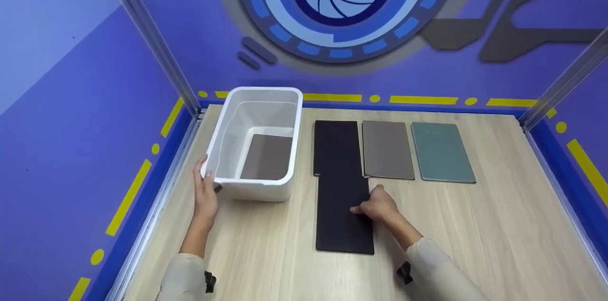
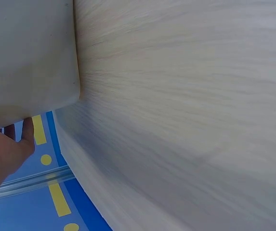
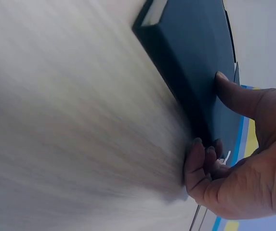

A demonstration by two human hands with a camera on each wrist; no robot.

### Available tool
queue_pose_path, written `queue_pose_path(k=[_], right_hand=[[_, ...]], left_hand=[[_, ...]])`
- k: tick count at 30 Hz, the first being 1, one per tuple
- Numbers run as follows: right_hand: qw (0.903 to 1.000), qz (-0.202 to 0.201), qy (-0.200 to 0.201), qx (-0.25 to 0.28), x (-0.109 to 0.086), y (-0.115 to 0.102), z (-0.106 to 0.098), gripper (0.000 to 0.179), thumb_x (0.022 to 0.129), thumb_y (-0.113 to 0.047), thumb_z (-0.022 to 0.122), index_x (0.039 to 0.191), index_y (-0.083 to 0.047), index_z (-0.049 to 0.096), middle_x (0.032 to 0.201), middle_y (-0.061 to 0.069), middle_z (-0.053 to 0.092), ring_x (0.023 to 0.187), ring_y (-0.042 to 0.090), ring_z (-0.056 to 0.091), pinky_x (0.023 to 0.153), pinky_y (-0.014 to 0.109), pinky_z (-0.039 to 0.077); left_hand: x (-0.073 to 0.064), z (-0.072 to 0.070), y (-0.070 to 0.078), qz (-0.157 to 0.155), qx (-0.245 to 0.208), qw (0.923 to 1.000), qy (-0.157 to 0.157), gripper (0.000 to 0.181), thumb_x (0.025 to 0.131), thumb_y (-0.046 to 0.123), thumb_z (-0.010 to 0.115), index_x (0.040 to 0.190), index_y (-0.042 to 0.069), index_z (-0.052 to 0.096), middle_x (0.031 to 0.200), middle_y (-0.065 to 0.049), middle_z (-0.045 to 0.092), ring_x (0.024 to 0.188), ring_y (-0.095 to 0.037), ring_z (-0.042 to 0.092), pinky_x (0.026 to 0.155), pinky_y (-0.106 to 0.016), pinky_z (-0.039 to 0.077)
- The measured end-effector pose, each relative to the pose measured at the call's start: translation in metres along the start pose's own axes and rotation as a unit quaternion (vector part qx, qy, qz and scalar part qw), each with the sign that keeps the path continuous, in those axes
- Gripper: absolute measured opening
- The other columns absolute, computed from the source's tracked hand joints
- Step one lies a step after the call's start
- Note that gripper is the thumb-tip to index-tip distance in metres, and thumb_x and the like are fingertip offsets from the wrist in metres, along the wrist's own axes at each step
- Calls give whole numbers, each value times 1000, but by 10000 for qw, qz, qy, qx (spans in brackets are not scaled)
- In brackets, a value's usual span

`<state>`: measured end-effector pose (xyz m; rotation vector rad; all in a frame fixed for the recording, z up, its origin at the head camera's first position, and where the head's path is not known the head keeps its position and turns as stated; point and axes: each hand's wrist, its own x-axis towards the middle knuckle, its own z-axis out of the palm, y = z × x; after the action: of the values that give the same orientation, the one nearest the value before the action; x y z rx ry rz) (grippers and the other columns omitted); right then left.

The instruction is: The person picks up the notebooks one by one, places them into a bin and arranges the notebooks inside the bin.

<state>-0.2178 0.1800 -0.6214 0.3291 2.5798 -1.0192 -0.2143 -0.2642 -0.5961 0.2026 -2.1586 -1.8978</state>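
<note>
My left hand (image 1: 206, 195) holds the front left corner of a white plastic bin (image 1: 290, 191), its fingers at the outer wall in the left wrist view. Inside the bin, a brown notebook (image 1: 268, 156) lies at the bottom. My right hand (image 1: 380, 206) grips a black notebook (image 1: 339, 225) by its right edge, thumb on the cover and the other fingers curled at the side. In the right wrist view its cover looks dark blue, with white page edges at one corner. Its far end overlaps the near edge of a second black notebook (image 1: 336, 146).
Right of the second black notebook lie a taupe notebook (image 1: 388, 149) and a green notebook (image 1: 442, 151), side by side on the wooden table (image 1: 513, 225). A blue and purple wall panel (image 1: 190, 35) stands behind, with metal frame posts (image 1: 156, 40) at the corners.
</note>
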Motion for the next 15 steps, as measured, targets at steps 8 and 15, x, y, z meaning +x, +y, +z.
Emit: queue_pose_path(k=[8,15], right_hand=[[9987,205,-142,445,0,-2,1,65,79,-22,94,120,9,54,102,18,65,86,27,58,80,38,49],[9962,-12,-5,876,-4,5,3,58,82,-22,92,113,4,51,98,15,61,85,27,58,75,36,48]], left_hand=[[-1,-2,-3,76,44,10000,-10,53,117,25,27,169,21,21,170,-16,31,155,-33,35,118,-30,31],[1,-5,-3,-7,39,10000,-87,54,117,29,27,170,24,19,170,-15,30,153,-33,36,119,-38,34]])
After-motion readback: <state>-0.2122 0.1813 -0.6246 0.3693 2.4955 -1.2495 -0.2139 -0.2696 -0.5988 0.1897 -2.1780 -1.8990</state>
